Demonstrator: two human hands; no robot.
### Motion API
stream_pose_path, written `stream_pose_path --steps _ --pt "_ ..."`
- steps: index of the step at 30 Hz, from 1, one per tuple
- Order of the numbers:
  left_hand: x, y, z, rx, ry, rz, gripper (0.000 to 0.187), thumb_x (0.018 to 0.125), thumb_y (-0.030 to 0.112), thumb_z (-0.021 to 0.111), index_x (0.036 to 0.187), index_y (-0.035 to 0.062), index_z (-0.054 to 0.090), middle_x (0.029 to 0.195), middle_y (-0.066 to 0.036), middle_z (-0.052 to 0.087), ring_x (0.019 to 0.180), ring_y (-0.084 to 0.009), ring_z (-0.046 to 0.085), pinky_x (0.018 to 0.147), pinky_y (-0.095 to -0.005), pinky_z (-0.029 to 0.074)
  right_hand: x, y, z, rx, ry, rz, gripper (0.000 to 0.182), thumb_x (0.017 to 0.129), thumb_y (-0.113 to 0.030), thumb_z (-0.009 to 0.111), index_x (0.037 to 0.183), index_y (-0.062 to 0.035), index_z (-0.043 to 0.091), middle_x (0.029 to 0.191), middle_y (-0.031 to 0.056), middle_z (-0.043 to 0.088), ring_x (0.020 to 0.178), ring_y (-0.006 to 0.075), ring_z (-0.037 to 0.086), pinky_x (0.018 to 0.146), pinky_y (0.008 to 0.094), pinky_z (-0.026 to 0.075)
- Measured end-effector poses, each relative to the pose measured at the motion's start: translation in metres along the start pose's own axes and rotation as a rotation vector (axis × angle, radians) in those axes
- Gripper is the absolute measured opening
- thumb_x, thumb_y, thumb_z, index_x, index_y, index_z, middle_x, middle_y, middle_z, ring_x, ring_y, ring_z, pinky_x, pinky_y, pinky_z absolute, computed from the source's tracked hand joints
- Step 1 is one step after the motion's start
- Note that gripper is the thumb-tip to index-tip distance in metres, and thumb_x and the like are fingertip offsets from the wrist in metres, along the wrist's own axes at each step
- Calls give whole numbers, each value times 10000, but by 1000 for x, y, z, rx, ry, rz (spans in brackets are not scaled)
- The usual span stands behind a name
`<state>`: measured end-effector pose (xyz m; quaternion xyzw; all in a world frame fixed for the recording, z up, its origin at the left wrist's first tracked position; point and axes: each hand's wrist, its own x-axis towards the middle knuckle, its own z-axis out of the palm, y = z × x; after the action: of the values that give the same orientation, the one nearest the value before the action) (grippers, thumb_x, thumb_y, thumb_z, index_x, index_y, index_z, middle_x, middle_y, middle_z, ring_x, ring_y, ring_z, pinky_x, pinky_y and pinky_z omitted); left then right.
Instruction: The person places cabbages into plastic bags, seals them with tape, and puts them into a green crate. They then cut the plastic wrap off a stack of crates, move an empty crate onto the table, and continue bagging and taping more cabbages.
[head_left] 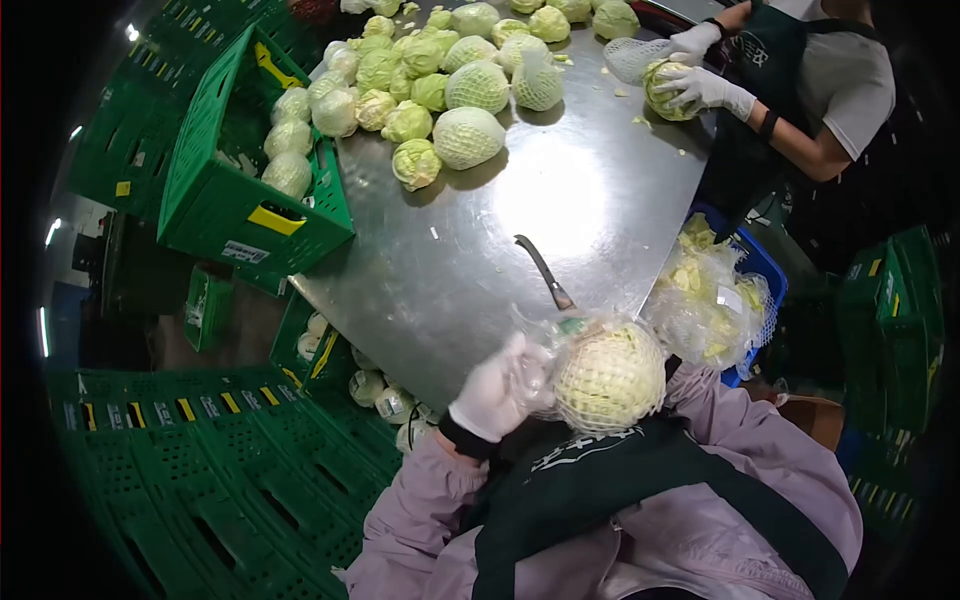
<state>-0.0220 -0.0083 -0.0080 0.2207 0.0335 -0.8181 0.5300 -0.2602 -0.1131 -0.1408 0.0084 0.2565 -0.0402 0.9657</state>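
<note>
A cabbage (pixel 612 375) in white foam netting is held up close to my apron, with clear plastic (pixel 540 345) at its left side. My left hand (pixel 505 388), in a white glove, has its fingers closed on this plastic beside the cabbage. My right sleeve runs to the cabbage's right side; the right hand itself is hidden behind the cabbage, so its fingers do not show. Just beyond the cabbage, a knife (pixel 545 272) with a curved dark blade lies on the metal table (pixel 450 260), its handle end partly covered by the plastic.
Loose and netted cabbages (pixel 430 75) are piled at the table's far side. A green crate (pixel 240 180) at left holds wrapped cabbages. Right of me, a blue bin (pixel 765 270) contains leaves and plastic. Across the table, a gloved co-worker (pixel 790 100) handles a cabbage (pixel 670 90) and netting.
</note>
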Motion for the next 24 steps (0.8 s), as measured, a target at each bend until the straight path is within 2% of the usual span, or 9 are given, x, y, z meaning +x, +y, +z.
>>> stream_pose_path --steps 2,8,10,11,12,16,18,19,24 --pt "17 21 5 267 336 320 369 997 370 382 831 72 522 558 43 392 429 -70 377 389 -204 315 1 9 -17 363 -237 46 625 936 -553 380 1311 -62 477 1262 156 549 1148 270 544 967 461 444" --pt "55 10 -98 754 796 552 352 984 276 449 701 89 543 592 23 481 513 -95 454 476 -268 378 -62 22 130 94 -415 -118 912 885 -694 250 1234 126 439 1146 337 535 1098 461 526 907 560 453" --pt "44 -13 -145 1173 453 297 260 950 232 512 784 54 602 728 -25 584 644 -124 536 577 -300 442 -73 20 130 65 -340 -213 924 876 -705 261 1238 128 430 1134 339 540 1084 452 539 934 561 435" --pt "37 -35 -141 1789 235 391 198 917 200 534 844 43 631 756 -100 624 676 -175 591 615 -323 472 -67 19 109 75 -485 -250 843 898 -657 305 1307 76 382 1229 316 489 1147 442 496 970 550 413" --pt "33 -48 -115 2330 88 30 200 893 190 533 926 30 650 820 -167 647 758 -248 634 682 -346 492 -68 18 94 70 -489 -245 843 898 -657 305 1307 76 382 1229 316 489 1147 442 496 970 550 413" --pt "26 -84 -69 1613 113 -31 296 893 205 523 1126 33 582 994 -233 630 926 -364 616 831 -391 468 -86 18 42 -167 -289 -460 627 944 -499 347 1387 -56 326 1383 172 379 1279 295 373 1064 445 330" --pt "41 -92 -52 1587 323 341 434 870 172 568 1260 9 467 1159 -227 577 1067 -317 581 910 -373 438 -91 12 25 -290 -180 -566 553 966 -420 367 1427 -122 298 1461 99 324 1346 221 312 1111 393 289" --pt "47 -91 -38 1448 306 494 507 854 142 591 1305 7 403 1231 -203 537 1130 -283 540 949 -363 415 -88 4 17 -1134 150 -728 531 980 -393 336 1422 -101 305 1450 93 351 1337 222 320 1120 378 266" --pt "116 -65 -39 1129 66 417 649 795 -12 634 1354 -21 306 1297 -123 494 1162 -189 496 978 -319 406 -29 -59 19 -459 -214 -693 496 994 -351 283 1400 -72 342 1449 124 349 1297 270 385 1066 449 336"
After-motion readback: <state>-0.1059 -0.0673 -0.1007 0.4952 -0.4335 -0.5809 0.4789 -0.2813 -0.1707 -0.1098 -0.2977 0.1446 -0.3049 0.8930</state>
